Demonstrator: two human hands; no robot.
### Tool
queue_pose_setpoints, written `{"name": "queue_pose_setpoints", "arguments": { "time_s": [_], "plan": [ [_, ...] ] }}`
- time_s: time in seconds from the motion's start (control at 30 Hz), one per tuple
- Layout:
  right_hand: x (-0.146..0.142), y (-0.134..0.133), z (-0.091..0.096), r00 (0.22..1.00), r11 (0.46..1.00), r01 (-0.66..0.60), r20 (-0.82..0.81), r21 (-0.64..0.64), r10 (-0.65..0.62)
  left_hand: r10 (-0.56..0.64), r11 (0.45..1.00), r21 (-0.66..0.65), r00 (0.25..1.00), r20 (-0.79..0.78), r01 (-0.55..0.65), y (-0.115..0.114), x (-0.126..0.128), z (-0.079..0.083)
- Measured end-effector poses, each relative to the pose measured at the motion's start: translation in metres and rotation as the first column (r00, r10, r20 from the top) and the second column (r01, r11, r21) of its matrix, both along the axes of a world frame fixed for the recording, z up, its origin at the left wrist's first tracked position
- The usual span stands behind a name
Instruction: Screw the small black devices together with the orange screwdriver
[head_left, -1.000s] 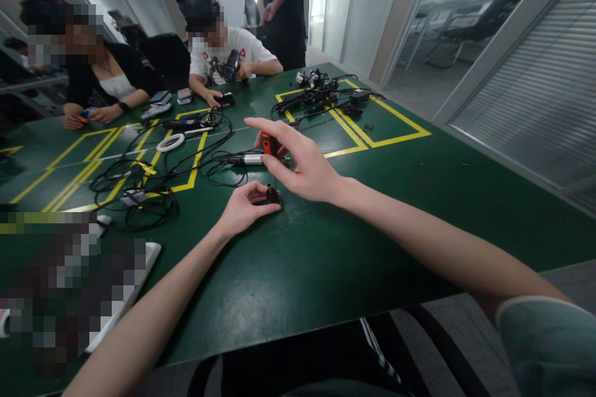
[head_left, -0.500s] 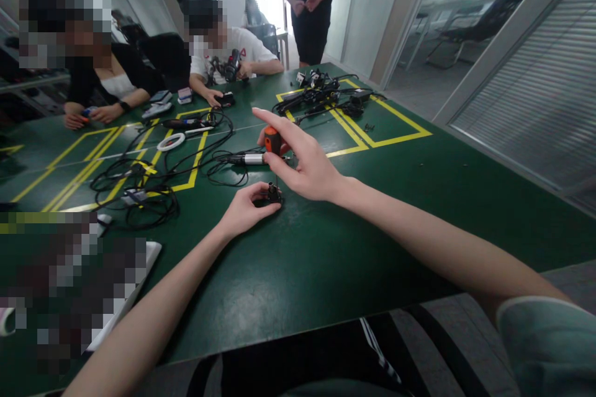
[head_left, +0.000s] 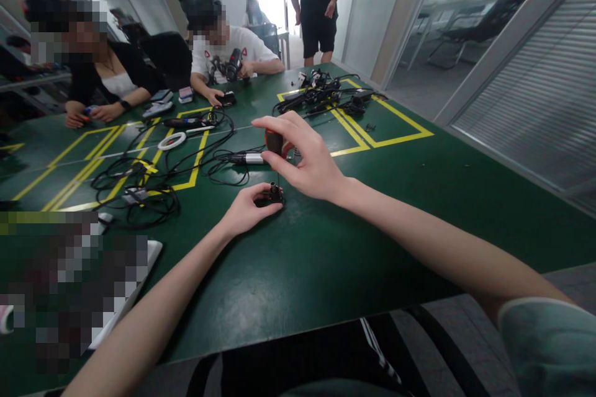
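Observation:
My left hand [head_left: 244, 211] rests on the green table [head_left: 326, 248] and pinches a small black part [head_left: 274, 193] between thumb and fingers. Just above it my right hand [head_left: 305, 158] grips an orange-handled screwdriver [head_left: 274, 141], held upright with its shaft pointing down onto the black part. The fingers of my right hand curl round the handle top.
A silver-and-black cable plug [head_left: 249, 159] and tangled black cables [head_left: 139, 186] lie left of my hands. More black gear [head_left: 321, 96] sits inside yellow tape lines at the far side. Two people sit across the table; another stands behind. A white-edged object [head_left: 130, 298] lies near left.
My right forefinger, stretched out before, has curled down round the screwdriver handle. My left hand keeps its pinch on the black part. The standing person has shifted right.

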State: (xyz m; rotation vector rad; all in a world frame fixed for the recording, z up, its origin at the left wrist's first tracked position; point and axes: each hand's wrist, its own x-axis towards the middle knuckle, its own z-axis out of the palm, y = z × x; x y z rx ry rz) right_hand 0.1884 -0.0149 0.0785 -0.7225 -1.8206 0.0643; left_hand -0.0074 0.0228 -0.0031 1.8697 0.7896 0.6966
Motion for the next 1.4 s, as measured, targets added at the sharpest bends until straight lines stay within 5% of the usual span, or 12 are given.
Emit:
{"name": "queue_pose_setpoints", "arguments": {
  "time_s": [0.27,0.57,0.8,1.07,1.27,1.4],
  "plan": [
    [0.000,-0.003,0.002,0.997,0.997,-0.076,0.012,-0.034,0.076,-0.043,0.998,0.041,0.999,-0.030,0.044,0.001,-0.001,0.000],
    [0.000,0.002,0.000,1.000,0.989,0.026,0.011,0.145,-0.028,0.012,0.997,0.072,0.997,-0.074,-0.007,0.000,-0.001,0.000],
    [0.003,-0.001,0.006,0.999,0.998,-0.013,0.042,0.054,0.011,-0.051,0.993,0.106,0.996,-0.072,0.058,0.002,-0.002,0.000],
    [0.004,-0.004,0.008,0.974,0.961,-0.225,-0.044,-0.164,0.220,-0.063,0.989,0.130,0.995,-0.083,0.074,0.001,-0.002,0.004],
    [0.003,-0.002,0.010,1.000,1.000,-0.020,-0.006,-0.006,0.020,-0.021,0.998,0.060,0.999,-0.033,0.022,0.000,-0.002,0.000],
    [0.003,-0.004,0.009,0.999,0.999,-0.044,0.007,-0.016,0.044,-0.004,0.999,0.039,1.000,-0.002,0.004,0.000,-0.002,-0.002]
  ]
}}
